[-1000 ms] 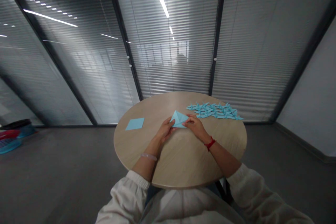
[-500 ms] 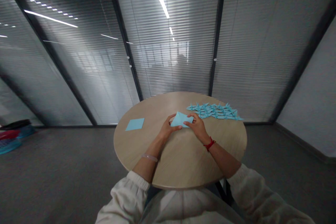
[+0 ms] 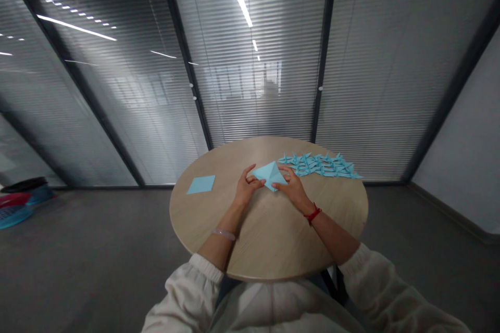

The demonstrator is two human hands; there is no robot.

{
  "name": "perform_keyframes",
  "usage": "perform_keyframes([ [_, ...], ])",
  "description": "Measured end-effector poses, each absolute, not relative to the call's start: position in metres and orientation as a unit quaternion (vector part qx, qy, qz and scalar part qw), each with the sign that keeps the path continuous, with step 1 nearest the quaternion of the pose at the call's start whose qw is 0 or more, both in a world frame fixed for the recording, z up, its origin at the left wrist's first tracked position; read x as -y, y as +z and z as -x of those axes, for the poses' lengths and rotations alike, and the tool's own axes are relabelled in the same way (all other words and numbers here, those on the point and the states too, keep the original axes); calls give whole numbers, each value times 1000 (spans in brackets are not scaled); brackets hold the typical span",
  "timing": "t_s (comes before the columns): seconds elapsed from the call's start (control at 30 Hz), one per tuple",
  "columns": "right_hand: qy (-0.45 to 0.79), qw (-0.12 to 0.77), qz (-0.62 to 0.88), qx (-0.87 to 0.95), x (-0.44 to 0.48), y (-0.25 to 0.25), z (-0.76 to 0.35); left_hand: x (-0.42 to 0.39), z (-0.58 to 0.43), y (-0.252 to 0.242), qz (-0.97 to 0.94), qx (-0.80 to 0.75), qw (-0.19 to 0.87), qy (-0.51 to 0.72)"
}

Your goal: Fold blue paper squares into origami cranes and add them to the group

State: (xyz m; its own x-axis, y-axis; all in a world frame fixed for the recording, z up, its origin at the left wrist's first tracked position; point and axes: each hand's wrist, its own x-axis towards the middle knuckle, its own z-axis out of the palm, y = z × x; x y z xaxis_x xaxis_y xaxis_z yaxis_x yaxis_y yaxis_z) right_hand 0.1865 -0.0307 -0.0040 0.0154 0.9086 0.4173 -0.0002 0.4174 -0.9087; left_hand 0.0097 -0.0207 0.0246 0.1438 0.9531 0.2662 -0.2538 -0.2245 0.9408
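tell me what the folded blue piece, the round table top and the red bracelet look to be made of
Folded blue piece: likely paper, matte; it looks thin, with flat facets and crisp creases.
Round table top: wood or wood-look laminate, low sheen; pale grain streaks show.
Red bracelet: perhaps cord or thread, dull; a small end seems to stick out.

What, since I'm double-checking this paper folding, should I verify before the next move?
1. Left hand on the folded paper: ok, thumb at its left side.
2. Right hand on the paper too: ok, at its right side.
3. Flat blue square apart from both hands: ok, on the table's left.
4. Blue folded figures untouched by the right hand: cannot tell; they lie close behind it.
5. Creases sharp: cannot tell, too small.
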Motion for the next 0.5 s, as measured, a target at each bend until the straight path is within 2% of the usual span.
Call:
perform_keyframes([
  [0.5,400,585,398,583,29,-4,-187,21,-12,25,-536,-318,521,584],
])
